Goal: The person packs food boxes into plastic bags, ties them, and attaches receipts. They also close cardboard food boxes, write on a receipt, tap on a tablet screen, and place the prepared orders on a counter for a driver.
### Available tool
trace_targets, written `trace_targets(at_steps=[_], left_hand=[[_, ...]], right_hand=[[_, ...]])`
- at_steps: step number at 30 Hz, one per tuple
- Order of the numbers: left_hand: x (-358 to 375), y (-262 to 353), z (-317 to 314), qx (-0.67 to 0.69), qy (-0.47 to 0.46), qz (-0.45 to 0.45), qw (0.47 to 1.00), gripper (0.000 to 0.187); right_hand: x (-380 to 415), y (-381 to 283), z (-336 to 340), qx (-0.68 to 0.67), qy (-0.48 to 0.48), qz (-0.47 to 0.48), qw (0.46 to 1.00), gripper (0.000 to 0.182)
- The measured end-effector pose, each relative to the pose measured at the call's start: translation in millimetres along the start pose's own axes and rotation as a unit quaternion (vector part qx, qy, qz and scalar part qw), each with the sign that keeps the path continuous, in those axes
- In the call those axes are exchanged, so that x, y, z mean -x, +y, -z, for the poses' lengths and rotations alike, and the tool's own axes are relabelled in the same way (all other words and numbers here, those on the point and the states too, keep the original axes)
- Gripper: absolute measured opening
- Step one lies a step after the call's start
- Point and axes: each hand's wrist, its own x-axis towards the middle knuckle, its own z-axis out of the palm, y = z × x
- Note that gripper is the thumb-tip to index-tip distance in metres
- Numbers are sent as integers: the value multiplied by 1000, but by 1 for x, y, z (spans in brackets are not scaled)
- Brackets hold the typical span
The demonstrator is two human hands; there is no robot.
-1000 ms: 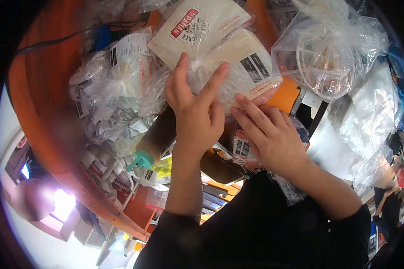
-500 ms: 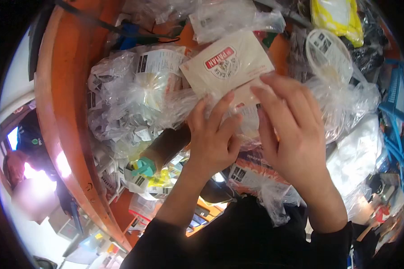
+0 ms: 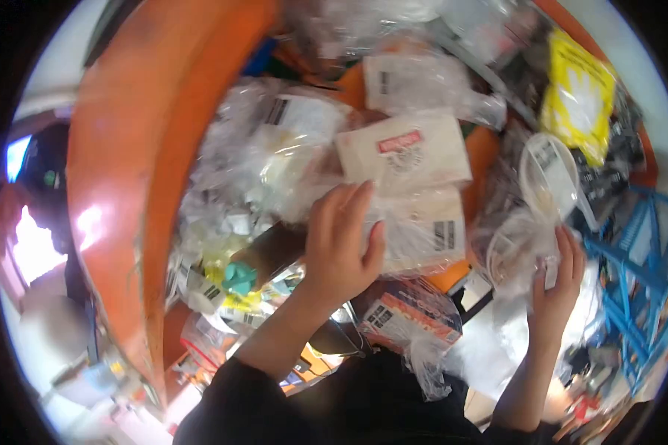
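Observation:
My left hand (image 3: pixel 341 241) rests at the left edge of a bagged white food box (image 3: pixel 416 230), its fingers stretched and the thumb apart. Behind that box lies a cardboard box with a red logo (image 3: pixel 404 152), in clear plastic. To the right, my right hand (image 3: pixel 560 271) has its fingers closed on the gathered top of a clear plastic bag (image 3: pixel 545 248). Inside or beneath this bag are a round container (image 3: pixel 508 259) and an oval-lidded container (image 3: pixel 548 174) with a label. Motion blurs the fingertips somewhat.
Several bagged packages (image 3: pixel 289 148) crowd the left, against an orange wooden edge (image 3: pixel 126 185). A bottle with a teal cap (image 3: pixel 239 278) lies below them. An orange-printed box (image 3: pixel 408 315) is close to my body. A yellow packet (image 3: pixel 579 96) and a blue rack (image 3: pixel 634 274) are at the right.
My right hand has left the white boxes and moved right to the plastic bag. My left hand stays by the boxes. The whole view has shifted and tilted.

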Motion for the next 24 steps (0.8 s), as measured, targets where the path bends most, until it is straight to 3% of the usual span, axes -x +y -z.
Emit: trace_targets(at_steps=[1, 3, 7, 10, 24], left_hand=[[-9, 6, 2, -13, 18, 10, 1000, 57], [-31, 22, 10, -214, -36, 18, 976, 58], [-46, 3, 10, -231, -21, 24, 972, 63], [-43, -10, 4, -206, -13, 94, 974, 70], [-28, -17, 1, -186, -36, 107, 976, 79]], right_hand=[[4, 0, -1, 7, -5, 11, 1000, 56], [11, -5, -2, 8, -7, 20, 1000, 56], [11, -9, -1, 10, -15, 12, 1000, 54], [15, -6, -4, 12, -20, 20, 1000, 54], [15, -6, -8, 2, -20, 20, 1000, 51]])
